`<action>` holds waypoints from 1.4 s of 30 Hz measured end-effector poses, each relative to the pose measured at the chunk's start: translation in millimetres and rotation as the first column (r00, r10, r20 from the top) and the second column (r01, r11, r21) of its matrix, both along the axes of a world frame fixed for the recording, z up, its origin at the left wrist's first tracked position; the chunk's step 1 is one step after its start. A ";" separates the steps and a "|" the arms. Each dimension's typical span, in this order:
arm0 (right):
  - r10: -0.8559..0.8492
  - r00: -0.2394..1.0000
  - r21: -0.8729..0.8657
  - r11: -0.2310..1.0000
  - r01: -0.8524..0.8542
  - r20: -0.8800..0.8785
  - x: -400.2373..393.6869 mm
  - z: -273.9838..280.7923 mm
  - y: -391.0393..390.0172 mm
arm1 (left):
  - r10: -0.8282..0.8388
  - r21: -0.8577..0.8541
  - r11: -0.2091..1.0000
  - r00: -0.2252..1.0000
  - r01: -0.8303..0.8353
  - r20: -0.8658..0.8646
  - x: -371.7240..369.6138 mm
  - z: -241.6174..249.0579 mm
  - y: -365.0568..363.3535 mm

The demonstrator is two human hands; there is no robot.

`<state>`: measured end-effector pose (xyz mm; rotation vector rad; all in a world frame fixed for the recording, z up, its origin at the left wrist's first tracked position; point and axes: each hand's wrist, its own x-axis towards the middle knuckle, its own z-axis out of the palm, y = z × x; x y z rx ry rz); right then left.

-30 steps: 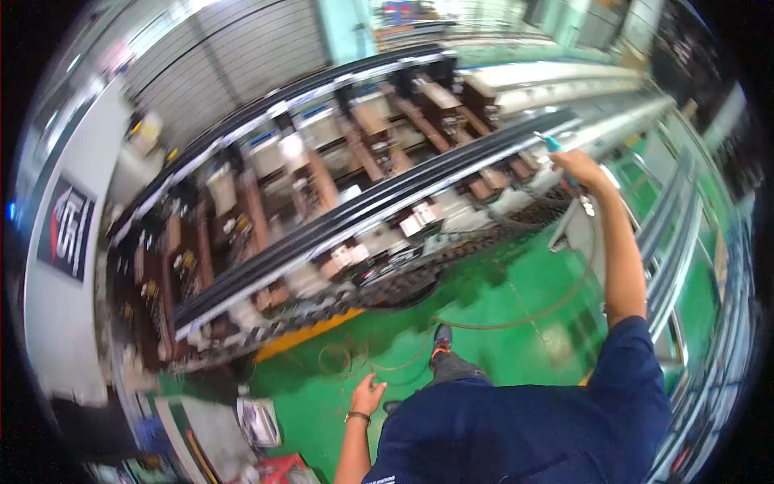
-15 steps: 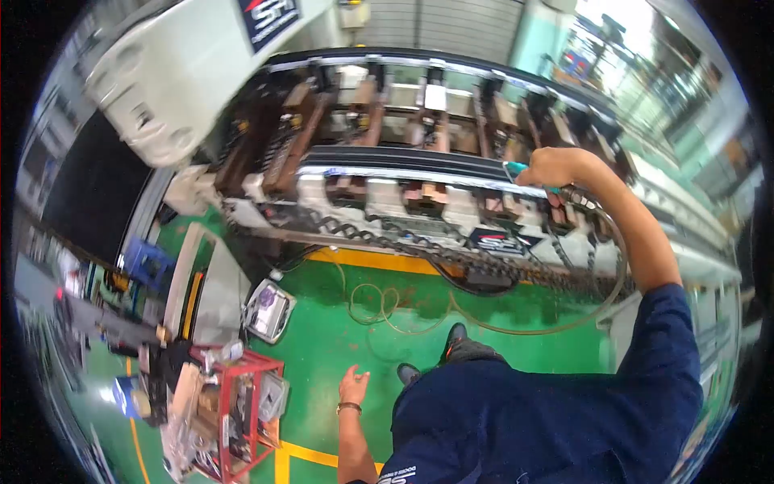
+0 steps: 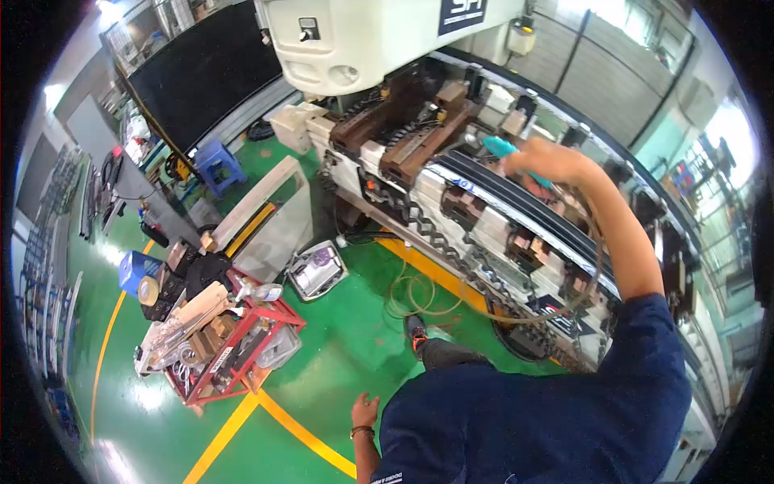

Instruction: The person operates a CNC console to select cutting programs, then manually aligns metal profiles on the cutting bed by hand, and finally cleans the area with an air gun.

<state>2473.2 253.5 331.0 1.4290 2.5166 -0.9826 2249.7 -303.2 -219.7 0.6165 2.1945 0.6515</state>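
Observation:
My right hand [image 3: 547,161] is wrapped round a teal air gun [image 3: 501,147], whose front end points left over the machine bed. A thin clear hose [image 3: 528,319] hangs from it in a curve and reaches the floor in loops. Just below the hand runs a long black profile [image 3: 512,198], lying along the machine's clamps. My left hand [image 3: 365,410] hangs low over the green floor, its fingers apart and nothing in them.
The machine's white head [image 3: 379,40] stands above the bed's left end. A red cart [image 3: 278,319] with tools, a grey tray [image 3: 318,274] and a blue stool [image 3: 218,165] are at the left. Coiled black cables line the machine's front.
The view has swung left, and the machine now lies diagonally. My right hand with the air gun is nearer the profile's left end. One foot shows farther forward.

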 end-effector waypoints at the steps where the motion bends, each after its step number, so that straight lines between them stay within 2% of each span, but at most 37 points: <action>1: 0.018 0.999 -0.035 0.999 -0.017 0.042 -5.0 2.1 0.9 | 0.027 -0.040 0.999 0.999 -0.026 0.020 -1.9 6.6 8.3; 3: 0.063 0.990 -0.140 0.989 -0.045 0.130 -10.7 10.9 8.8 | 0.024 0.003 1.000 1.000 -0.024 0.017 -14.1 16.5 46.5; 4: 0.023 1.000 0.041 0.999 -0.024 0.011 -1.5 -1.5 33.7 | 0.029 0.014 0.999 0.999 -0.029 0.017 -22.4 24.9 75.9; 5: -0.006 1.000 0.118 0.993 0.008 -0.023 -0.7 -4.4 43.7 | -0.055 0.020 0.998 0.998 0.055 -0.019 -33.3 24.9 102.0; 7: 0.020 0.998 -0.015 1.000 -0.019 0.065 1.7 -4.4 69.5 | -0.186 0.019 0.982 0.979 0.188 -0.082 -52.0 27.6 148.8; 8: -0.026 1.000 -0.116 0.993 0.027 0.018 -6.1 -4.5 70.7 | -0.183 0.056 0.982 0.983 0.182 0.020 -58.1 51.6 180.8; 9: -0.081 0.991 -0.255 0.965 0.052 -0.104 -11.0 -17.5 78.1 | -0.179 0.097 0.981 0.977 0.168 0.120 -66.6 89.2 218.2; 11: 0.095 0.933 -0.290 0.935 -0.203 -0.346 -21.3 -65.9 100.9 | -0.267 0.144 0.959 0.951 0.246 0.156 -71.8 122.4 278.1; 12: 0.043 0.925 -0.332 0.926 -0.179 -0.378 -35.2 -96.6 107.8 | -0.323 0.197 0.938 0.925 0.285 0.200 -72.1 139.7 306.3; 13: 0.067 0.941 -0.307 0.935 -0.175 -0.331 -57.7 -116.8 107.0 | -0.387 0.253 0.910 0.891 0.328 0.236 -71.7 154.7 333.5; 15: -0.022 0.911 -0.503 0.839 -0.207 -0.413 -106.9 -190.2 112.6 | -0.528 0.400 0.808 0.834 0.433 0.163 -71.2 172.4 380.5; 16: 0.007 0.916 -0.546 0.801 -0.245 -0.401 -134.5 -225.6 115.8 | -0.563 0.426 0.772 0.819 0.472 0.113 -72.8 182.1 399.0; 17: 0.010 0.915 -0.516 0.823 -0.236 -0.403 -166.2 -246.9 108.9 | -0.597 0.448 0.733 0.800 0.513 0.061 -76.6 188.4 416.7; 19: -0.058 0.917 -0.520 0.837 -0.170 -0.394 -227.4 -296.0 100.9 | -0.605 0.494 0.733 0.781 0.468 0.157 -89.7 190.8 446.0; 21: -0.138 0.886 -0.550 0.823 -0.146 -0.442 -285.9 -305.9 89.4 | -0.539 0.462 0.795 0.807 0.394 0.241 -106.6 160.8 467.9; 23: -0.111 0.858 -0.548 0.808 -0.216 -0.502 -330.8 -324.8 92.3 | -0.363 0.417 0.886 0.861 0.200 0.358 -149.2 170.2 484.1; 24: -0.094 0.875 -0.585 0.777 -0.233 -0.475 -351.4 -325.8 96.6 | -0.269 0.384 0.918 0.869 0.101 0.416 -172.8 173.0 490.8; 27: 0.110 0.822 -0.233 0.930 -0.283 -0.559 -395.8 -341.7 102.9 | -0.109 0.557 0.823 0.934 -0.108 0.341 -251.0 130.2 507.6; 28: 0.125 0.861 -0.206 0.945 -0.255 -0.493 -402.4 -340.1 106.0 | -0.074 0.575 0.803 0.932 -0.156 0.356 -290.0 126.7 517.9; 29: 0.017 0.870 -0.323 0.925 -0.200 -0.492 -403.7 -354.0 107.1 | -0.041 0.592 0.780 0.928 -0.202 0.371 -340.2 123.7 532.9; 30: -0.092 0.872 -0.431 0.891 -0.143 -0.480 -402.1 -364.3 106.0 | 0.021 0.571 0.812 0.983 -0.122 0.181 -391.2 98.6 550.3; 31: -0.166 0.906 -0.522 0.850 -0.068 -0.389 -391.7 -371.6 106.0 | 0.069 0.534 0.844 0.997 -0.047 -0.020 -444.2 73.9 569.9; 32: -0.241 0.927 -0.606 0.796 0.018 -0.289 -379.6 -371.6 99.4 | 0.152 0.702 0.712 0.982 -0.030 -0.112 -498.3 58.5 590.4; 34: -0.425 0.886 -0.601 0.763 0.241 -0.185 -318.3 -439.1 69.5 | 0.276 0.530 0.787 0.949 -0.316 0.155 -599.7 14.7 627.5; 35: -0.335 0.941 -0.579 0.775 0.252 -0.039 -283.2 -465.6 55.4 | 0.293 0.540 0.804 0.956 -0.250 0.006 -646.3 -13.7 639.4; 36: -0.235 0.966 -0.560 0.789 0.253 0.104 -247.9 -483.8 40.1 | 0.423 0.428 0.776 0.886 -0.463 0.191 -672.3 7.4 651.3; 37: -0.251 0.946 -0.607 0.725 0.325 0.206 -209.8 -494.8 17.9 | 0.288 0.458 0.889 0.736 0.034 -0.613 -710.9 -83.8 652.8; 38: -0.261 0.916 -0.645 0.652 0.399 0.303 -179.1 -499.8 -7.3 | 0.504 0.365 0.767 0.848 -0.528 0.167 -728.5 -91.8 662.0; 39: -0.387 0.823 -0.639 0.519 0.567 0.416 -164.2 -489.1 -31.9 | 0.446 0.279 0.868 0.891 -0.410 -0.079 -737.1 -95.5 660.1; 40: -0.486 0.701 -0.612 0.358 0.705 0.522 -151.3 -478.4 -57.8 | 0.494 0.236 0.846 0.869 -0.478 -0.011 -734.3 -84.7 657.3; 41: -0.513 0.688 -0.627 0.323 0.709 0.514 -114.3 -490.4 -87.7 | 0.400 0.203 0.911 0.891 -0.360 -0.215 -720.6 -63.4 651.6; 42: -0.549 0.644 -0.619 0.266 0.739 0.533 -107.2 -486.6 -105.1 | -0.001 0.043 0.999 0.863 0.026 -0.506 -716.5 -80.1 642.1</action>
